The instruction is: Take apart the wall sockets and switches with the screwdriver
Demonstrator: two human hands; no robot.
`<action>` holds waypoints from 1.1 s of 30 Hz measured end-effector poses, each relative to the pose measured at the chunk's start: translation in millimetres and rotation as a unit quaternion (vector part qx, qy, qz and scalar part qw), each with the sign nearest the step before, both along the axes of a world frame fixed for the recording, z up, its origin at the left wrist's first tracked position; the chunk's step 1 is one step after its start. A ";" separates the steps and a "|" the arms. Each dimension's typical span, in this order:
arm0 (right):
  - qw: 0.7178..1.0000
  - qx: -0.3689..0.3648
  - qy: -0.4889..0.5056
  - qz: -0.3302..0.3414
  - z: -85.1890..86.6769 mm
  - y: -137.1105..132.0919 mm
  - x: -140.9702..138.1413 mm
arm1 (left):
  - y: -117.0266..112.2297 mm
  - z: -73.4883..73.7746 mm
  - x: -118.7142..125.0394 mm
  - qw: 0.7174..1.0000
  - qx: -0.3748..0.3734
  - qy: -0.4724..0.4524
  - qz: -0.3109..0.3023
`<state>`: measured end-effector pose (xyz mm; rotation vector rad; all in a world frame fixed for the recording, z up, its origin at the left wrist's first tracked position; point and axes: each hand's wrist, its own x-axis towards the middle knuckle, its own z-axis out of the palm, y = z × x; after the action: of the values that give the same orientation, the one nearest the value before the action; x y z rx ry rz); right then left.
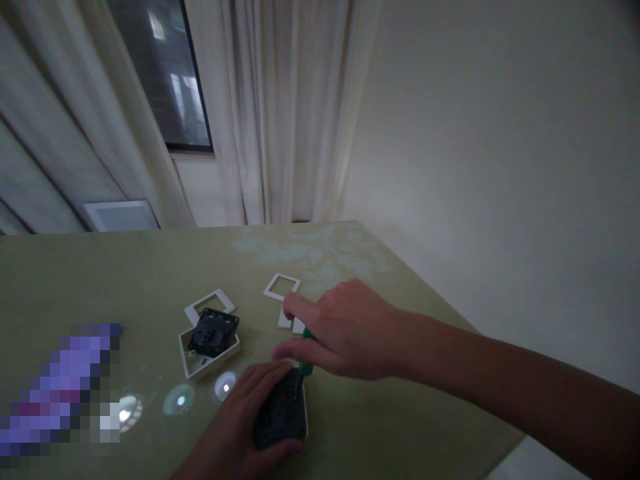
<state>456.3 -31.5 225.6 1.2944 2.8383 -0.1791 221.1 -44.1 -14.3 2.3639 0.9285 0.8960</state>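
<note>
My right hand (345,330) is closed around a screwdriver (307,368) with a green handle, its thin shaft angled down onto a black switch module (281,410). That module sits in a white box whose rim shows at its right side. Gripping it from the left, my left hand (250,413) has fingers along the far edge and the thumb at the near edge. Whether the tip sits in a screw is too dark to tell. Beyond my left hand, a second black switch module (215,331) lies tilted in an open white box (207,367).
One white frame (193,313) leans behind the second box; another white frame (281,287) lies beyond my right hand, near white plates (285,317) partly hidden by it. A blurred purple object (65,387) lies at left. The table (390,407) ends at right by a wall.
</note>
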 end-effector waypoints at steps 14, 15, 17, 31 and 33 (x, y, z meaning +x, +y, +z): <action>0.995 -0.029 -0.002 0.092 8.0 -3.9 -2.0 | -1.5 4.0 0.6 0.999 -0.038 0.014 -0.011; 0.997 -0.009 -0.022 0.071 7.5 -3.8 -2.6 | -1.4 3.9 0.5 0.999 -0.038 0.013 -0.012; 0.997 0.032 -0.069 0.008 5.9 -2.3 -4.0 | -1.3 2.9 0.3 0.999 -0.030 0.011 -0.007; 0.997 0.007 -0.021 0.074 8.6 -5.4 -7.0 | -1.1 -5.5 -0.1 1.000 -0.026 0.012 0.004; 0.996 0.002 0.008 0.088 6.7 -6.4 -6.9 | -1.3 -5.0 0.7 1.000 -0.025 0.015 -0.002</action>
<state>449.4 -37.8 232.3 1.0401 2.9475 -0.1816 221.9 -45.4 -19.3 2.3422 0.9468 0.8285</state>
